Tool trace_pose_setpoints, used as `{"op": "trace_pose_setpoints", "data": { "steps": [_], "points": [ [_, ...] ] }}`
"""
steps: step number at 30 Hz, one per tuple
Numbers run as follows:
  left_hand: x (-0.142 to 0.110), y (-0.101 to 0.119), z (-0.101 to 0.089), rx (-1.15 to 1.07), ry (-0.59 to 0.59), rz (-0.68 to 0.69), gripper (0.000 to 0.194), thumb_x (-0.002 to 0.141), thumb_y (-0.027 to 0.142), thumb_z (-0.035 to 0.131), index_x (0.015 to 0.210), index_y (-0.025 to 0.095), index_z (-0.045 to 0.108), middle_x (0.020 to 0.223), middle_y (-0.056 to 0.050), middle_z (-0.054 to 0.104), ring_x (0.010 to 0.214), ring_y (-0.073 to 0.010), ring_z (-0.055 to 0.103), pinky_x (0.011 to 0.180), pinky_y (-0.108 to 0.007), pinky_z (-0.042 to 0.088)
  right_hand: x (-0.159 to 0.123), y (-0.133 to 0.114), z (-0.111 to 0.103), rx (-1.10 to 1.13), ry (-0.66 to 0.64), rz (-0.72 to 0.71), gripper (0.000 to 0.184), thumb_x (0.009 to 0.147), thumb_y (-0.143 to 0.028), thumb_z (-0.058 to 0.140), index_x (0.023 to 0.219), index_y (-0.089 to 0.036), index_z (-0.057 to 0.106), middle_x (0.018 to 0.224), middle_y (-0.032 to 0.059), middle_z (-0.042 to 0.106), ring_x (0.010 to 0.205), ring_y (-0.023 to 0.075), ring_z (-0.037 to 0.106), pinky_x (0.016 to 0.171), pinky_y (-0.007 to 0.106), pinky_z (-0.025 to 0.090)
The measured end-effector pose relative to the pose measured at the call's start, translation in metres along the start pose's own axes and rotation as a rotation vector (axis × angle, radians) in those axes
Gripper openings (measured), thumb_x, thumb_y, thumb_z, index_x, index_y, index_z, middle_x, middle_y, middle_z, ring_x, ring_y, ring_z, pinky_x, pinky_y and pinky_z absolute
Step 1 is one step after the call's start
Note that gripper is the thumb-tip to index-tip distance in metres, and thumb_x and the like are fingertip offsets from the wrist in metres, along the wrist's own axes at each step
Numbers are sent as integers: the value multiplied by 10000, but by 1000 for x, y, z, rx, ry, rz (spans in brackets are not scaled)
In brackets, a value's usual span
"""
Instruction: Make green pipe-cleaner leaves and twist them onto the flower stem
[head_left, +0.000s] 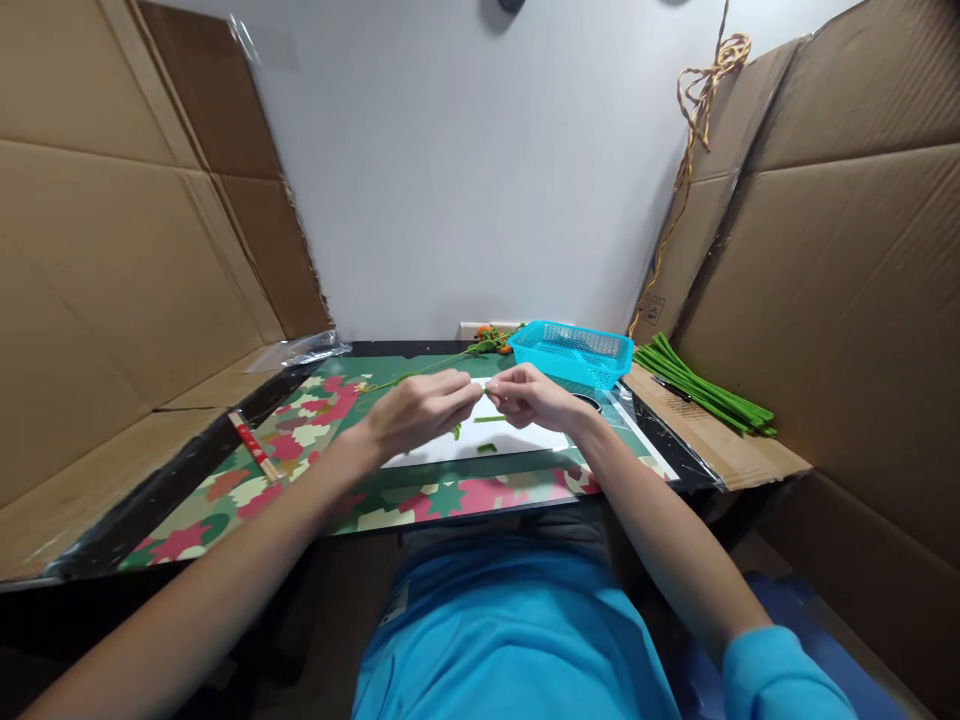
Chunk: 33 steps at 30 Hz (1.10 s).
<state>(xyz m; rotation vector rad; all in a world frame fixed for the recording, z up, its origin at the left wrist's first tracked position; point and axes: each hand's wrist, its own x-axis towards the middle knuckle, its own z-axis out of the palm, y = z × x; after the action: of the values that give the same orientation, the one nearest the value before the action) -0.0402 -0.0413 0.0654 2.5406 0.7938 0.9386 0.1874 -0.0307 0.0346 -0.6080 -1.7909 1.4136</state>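
My left hand [431, 405] and my right hand [529, 395] meet over a white sheet [536, 440], fingertips nearly touching. Both are closed in a pinch on a small green pipe cleaner piece [485, 391], mostly hidden by the fingers. Below them on the sheet lie a straight green pipe cleaner length [490, 419], a short bent green piece [487, 447] and another curled piece [457, 432] beside my left hand. A dark-rimmed round item [587, 402] shows partly behind my right wrist.
A blue plastic basket [574, 350] stands at the back, beside orange flowers on green stems [491, 338]. Many green pipe cleaners [705, 385] and a black pen [671, 388] lie on cardboard at right. A red-wrapped stick packet [253, 443] lies left. Cardboard walls [847, 250] flank the table.
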Motion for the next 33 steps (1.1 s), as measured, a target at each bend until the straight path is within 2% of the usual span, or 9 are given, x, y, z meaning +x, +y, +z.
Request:
{"op": "trace_pose_setpoints", "data": {
  "steps": [3, 8, 14, 19, 23, 25, 27, 29, 33],
  "points": [
    [-22, 13, 11, -81, 77, -67, 164, 940, 360, 686, 989, 223, 761, 858, -50, 686, 772, -187, 627, 717, -256, 502, -20, -5, 20, -37, 105, -68, 457, 865, -610, 758, 755, -181, 646, 543, -77, 392, 470, 85, 322, 447, 225, 224],
    [-46, 41, 39, -733, 92, -423, 347, 964, 534, 654, 885, 196, 666, 642, 34, 552, 430, -106, 524, 364, -198, 371, -58, -4, 50, -585, 375, -389, 332, 1044, -425, 582, 824, -206, 700, 697, 16, 614, 607, 149, 488, 584, 286, 369],
    [-59, 56, 58, -1209, -124, -702, 365, 879, 483, 779, 810, 185, 580, 657, 60, 499, 372, -29, 359, 326, -162, 208, -88, 9, 63, -752, 302, -421, 260, 1075, -298, 512, 879, -228, 666, 780, 35, 631, 655, 169, 528, 634, 305, 401],
    [-67, 66, 69, -1020, -94, -593, 319, 912, 477, 757, 862, 206, 597, 618, 53, 507, 406, -57, 381, 381, -184, 236, -101, 13, 66, -461, 328, -298, 295, 1010, -372, 628, 769, -218, 696, 651, 8, 581, 560, 146, 454, 540, 293, 330],
    [-75, 73, 72, -356, 69, -176, 196, 1019, 364, 601, 889, 232, 666, 679, -20, 594, 580, -158, 547, 545, -272, 427, -106, 12, 73, 59, 335, -47, 390, 882, -506, 765, 648, -207, 674, 493, -41, 451, 430, 102, 310, 444, 277, 218],
    [-75, 71, 68, -102, 15, 65, 211, 1020, 276, 556, 877, 239, 706, 742, -62, 635, 647, -195, 560, 622, -317, 458, -105, 12, 75, 259, 299, 98, 417, 820, -529, 810, 614, -215, 629, 464, -76, 365, 398, 83, 226, 412, 268, 179],
    [-71, 66, 63, -24, -41, 158, 231, 1013, 260, 543, 862, 239, 716, 768, -83, 650, 671, -215, 560, 645, -336, 463, -104, 11, 75, 303, 302, 162, 429, 802, -551, 817, 622, -220, 614, 471, -88, 340, 395, 78, 194, 400, 263, 168],
    [-67, 62, 60, -130, -18, 41, 210, 1019, 327, 559, 898, 235, 703, 799, -76, 657, 690, -210, 571, 640, -319, 465, -103, 11, 73, 138, 356, 93, 427, 843, -572, 782, 656, -212, 648, 486, -66, 395, 412, 93, 252, 421, 267, 195],
    [-62, 61, 63, -742, -180, -470, 391, 968, 595, 622, 905, 210, 635, 724, -4, 597, 502, -117, 472, 453, -234, 324, -104, 12, 69, -373, 421, -167, 364, 1013, -484, 618, 784, -224, 731, 637, 14, 601, 544, 157, 459, 526, 298, 328]
  ]
}}
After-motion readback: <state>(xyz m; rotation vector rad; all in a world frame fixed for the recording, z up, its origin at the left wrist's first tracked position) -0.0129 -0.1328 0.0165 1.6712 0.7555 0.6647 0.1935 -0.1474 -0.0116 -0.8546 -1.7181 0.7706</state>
